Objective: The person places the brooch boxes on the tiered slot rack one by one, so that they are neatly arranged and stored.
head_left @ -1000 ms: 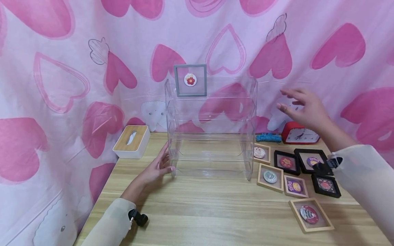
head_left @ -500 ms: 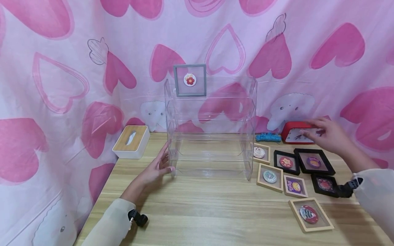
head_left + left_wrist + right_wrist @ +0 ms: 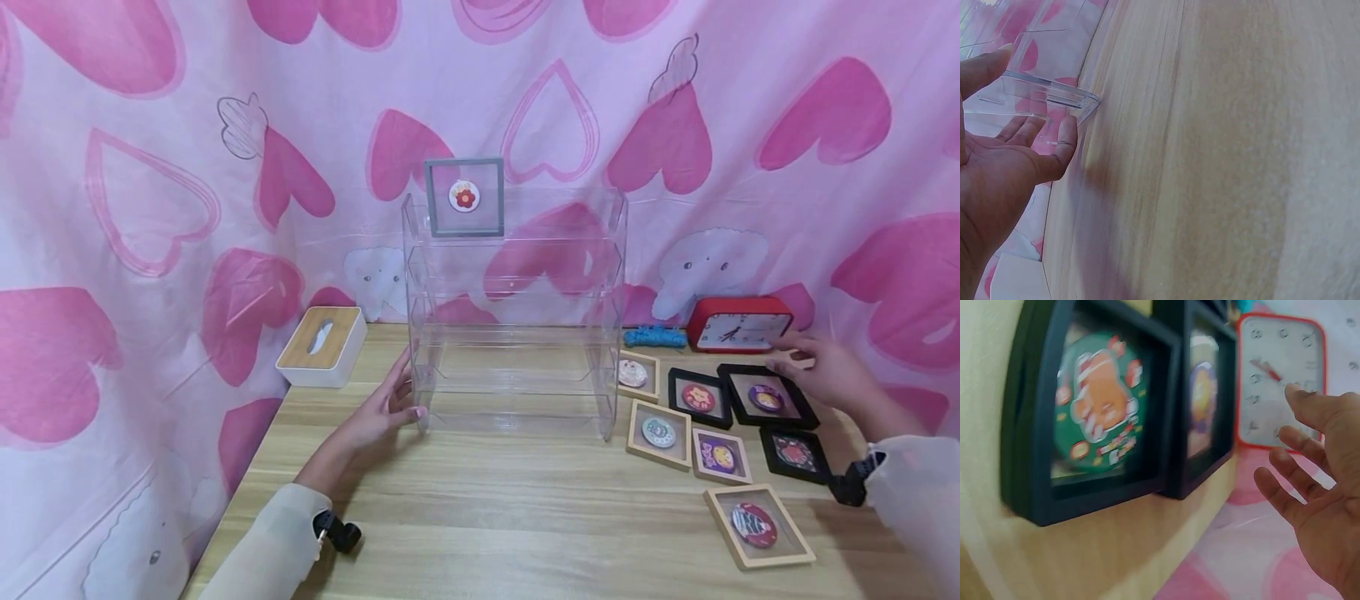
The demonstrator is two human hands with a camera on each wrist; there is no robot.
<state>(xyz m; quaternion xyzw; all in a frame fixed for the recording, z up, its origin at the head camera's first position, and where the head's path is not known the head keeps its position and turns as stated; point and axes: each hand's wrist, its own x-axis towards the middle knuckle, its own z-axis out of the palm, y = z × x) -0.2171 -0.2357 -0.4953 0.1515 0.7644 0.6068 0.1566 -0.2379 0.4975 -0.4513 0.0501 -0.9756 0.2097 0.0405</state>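
Here's the right hand (image 3: 825, 375), fingers parted, holding nothing, by the larger black badge frame (image 3: 752, 414) and red alarm clock (image 3: 740, 325); left hand (image 3: 375, 414) (loosely spread) touching the clear acrylic rack (image 3: 513, 335), gray flower-badge frame (image 3: 466, 197) on its top tier.

Wide open along the front of the table (image 3: 510, 517), before the clear rack (image 3: 513, 333). Crowded at right by picture frames (image 3: 720, 454), with thin gaps between. Walled off behind by the red clock (image 3: 738, 325) and curtain (image 3: 465, 75). Obstructed beside the rack by the left hand (image 3: 375, 417), then the tissue box (image 3: 330, 358).
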